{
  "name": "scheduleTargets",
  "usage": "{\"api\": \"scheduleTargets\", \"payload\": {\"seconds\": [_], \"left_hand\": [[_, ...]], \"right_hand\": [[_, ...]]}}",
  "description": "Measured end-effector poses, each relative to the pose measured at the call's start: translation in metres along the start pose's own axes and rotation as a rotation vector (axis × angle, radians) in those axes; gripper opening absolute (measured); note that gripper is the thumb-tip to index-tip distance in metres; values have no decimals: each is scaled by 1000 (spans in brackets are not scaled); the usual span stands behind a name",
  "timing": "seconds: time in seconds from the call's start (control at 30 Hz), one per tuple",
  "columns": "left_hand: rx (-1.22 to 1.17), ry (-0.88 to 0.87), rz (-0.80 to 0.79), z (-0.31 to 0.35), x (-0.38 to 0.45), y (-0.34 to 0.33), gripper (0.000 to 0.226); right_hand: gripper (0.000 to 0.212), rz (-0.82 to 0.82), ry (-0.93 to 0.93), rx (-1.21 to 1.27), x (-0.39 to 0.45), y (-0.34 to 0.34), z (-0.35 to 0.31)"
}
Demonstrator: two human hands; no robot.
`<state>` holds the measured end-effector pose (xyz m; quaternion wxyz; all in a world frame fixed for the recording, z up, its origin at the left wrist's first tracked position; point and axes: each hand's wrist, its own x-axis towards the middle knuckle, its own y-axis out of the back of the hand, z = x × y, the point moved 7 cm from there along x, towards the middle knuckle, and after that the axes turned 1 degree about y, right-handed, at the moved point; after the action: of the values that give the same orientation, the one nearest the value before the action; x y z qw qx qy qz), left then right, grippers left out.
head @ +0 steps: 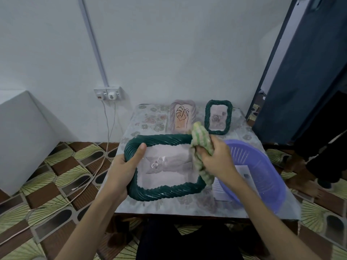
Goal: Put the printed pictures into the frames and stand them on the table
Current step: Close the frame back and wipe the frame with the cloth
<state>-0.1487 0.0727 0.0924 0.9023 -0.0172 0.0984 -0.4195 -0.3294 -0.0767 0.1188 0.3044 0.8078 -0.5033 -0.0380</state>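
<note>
Over the worktop [169, 207], the left hand [123, 168] grips the large green frame [161, 192] at its nine o'clock edge, thumb across the rim. The right hand [216, 159] clutches a green cloth [201, 139] at the frame's two o'clock corner. Two framed pictures, pale [183, 116] and green [218, 117], stand at twelve o'clock.

Glossy ridged frame [161, 137], nubby cloth [201, 137]

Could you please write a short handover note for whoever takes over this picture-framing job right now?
Left hand grips the left edge of the large green frame, picture already inside, held over the table.
Right hand holds a green cloth against the frame's right side.
Done: the pale frame and small green frame stand at the back.
Left: stand the large frame up; papers remain by the purple basket.
</note>
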Motion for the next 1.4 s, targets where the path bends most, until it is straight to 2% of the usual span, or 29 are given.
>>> {"api": "scheduleTargets", "payload": {"seconds": [0.07, 0.13, 0.2, 0.27, 0.3, 0.33, 0.4, 0.47, 0.53, 0.6, 0.7, 0.8, 0.87, 1.0, 1.07, 1.13, 1.17, 1.2, 1.27, 1.33, 1.4], "left_hand": [[37, -34, -2, 2, -1, -2, 84], [66, -53, -5, 5, -3, -3, 83], [79, -51, -10, 6, -2, 0, 89], [100, -64, -33, 8, -1, 4, 94], [113, -78, -47, 10, -1, 4, 95], [122, -82, -63, 13, -3, 3, 94], [109, -71, -100, 17, -6, -1, 77], [81, -30, -141, 15, -7, -3, 47], [80, -5, -156, 16, -7, -3, 33], [86, -7, -161, 21, -9, -2, 44], [129, -8, -192, 31, -13, -6, 67], [185, -22, -254, 43, -17, -16, 51], [205, -9, -289, 49, -20, -20, 36], [237, 20, -350, 57, -26, -23, 27], [269, 12, -361, 61, -27, -26, 25], [308, -2, -352, 64, -28, -29, 26], [313, 3, -349, 64, -28, -30, 27], [309, 11, -350, 64, -29, -31, 27], [310, 17, -361, 65, -30, -32, 33], [349, 16, -358, 66, -30, -31, 44], [390, 16, -354, 66, -30, -29, 49]], "right_hand": [[13, 157, 38, -75, -3, 3, -2], [13, 211, -39, 30, -5, 7, 6], [3, 68, -119, 199, -3, 2, 11], [22, -174, -111, 187, -6, -8, 6], [28, -224, -84, 143, -8, -11, 5], [28, -192, -54, 113, -8, -9, 5], [6, -34, -60, 120, -10, -1, 6], [17, 59, -195, 285, -8, 7, 16], [17, 70, -299, 468, -3, 14, 18], [12, 11, -222, 454, 5, 26, 3], [19, -253, 20, 252, 8, 22, -40], [14, -435, 180, 20, 4, 10, -70], [22, -486, 180, -1, 6, 8, -76], [47, -569, 141, 84, 6, 8, -81], [42, -617, 119, 99, 4, 7, -79], [17, -589, 102, 109, 3, 8, -77], [15, -532, 93, 141, 4, 10, -76], [24, -471, 83, 189, 5, 12, -76], [21, -440, 73, 273, 5, 14, -74], [10, -564, 75, 266, -2, 12, -75], [26, -669, 72, 197, -8, 9, -71]]}}
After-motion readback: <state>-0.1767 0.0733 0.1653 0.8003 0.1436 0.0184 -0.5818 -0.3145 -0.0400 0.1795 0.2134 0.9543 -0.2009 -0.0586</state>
